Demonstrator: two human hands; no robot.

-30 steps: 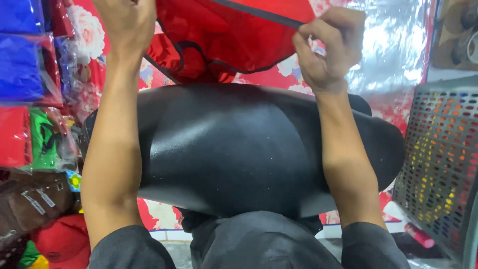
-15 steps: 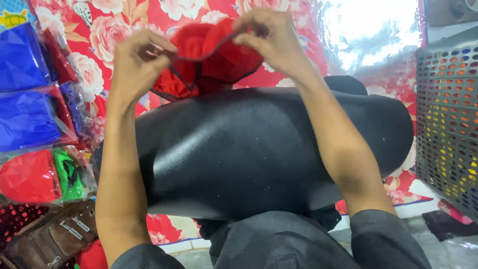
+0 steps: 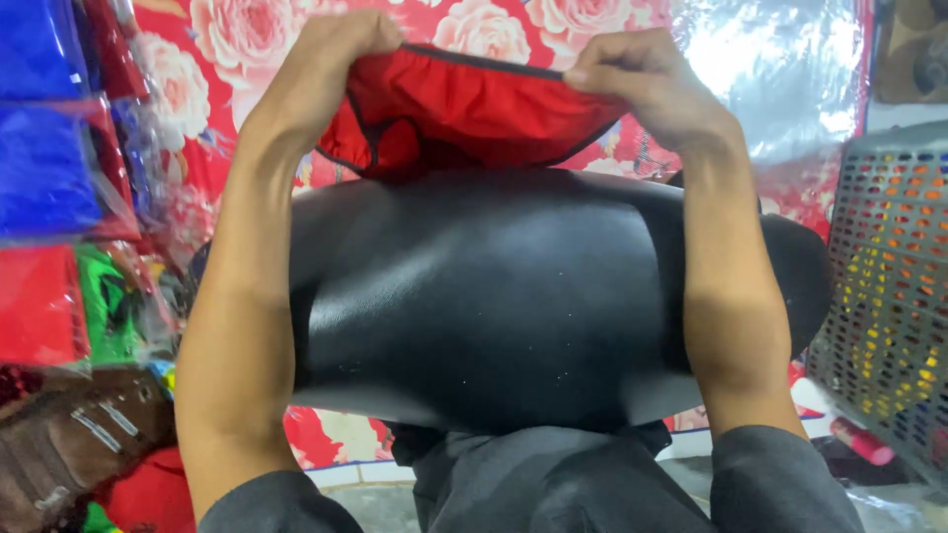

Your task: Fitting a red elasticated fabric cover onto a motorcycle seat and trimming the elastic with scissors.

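Both hands (image 3: pixel 336 49) (image 3: pixel 642 74) on red cover (image 3: pixel 464 114) — black seat (image 3: pixel 494 296) below (basket (image 3: pixel 889 296) beside)

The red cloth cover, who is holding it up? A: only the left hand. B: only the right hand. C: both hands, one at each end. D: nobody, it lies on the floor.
C: the left hand and the right hand each pinch the dark-trimmed edge of the red cloth cover, stretching it above the far end of the black seat.
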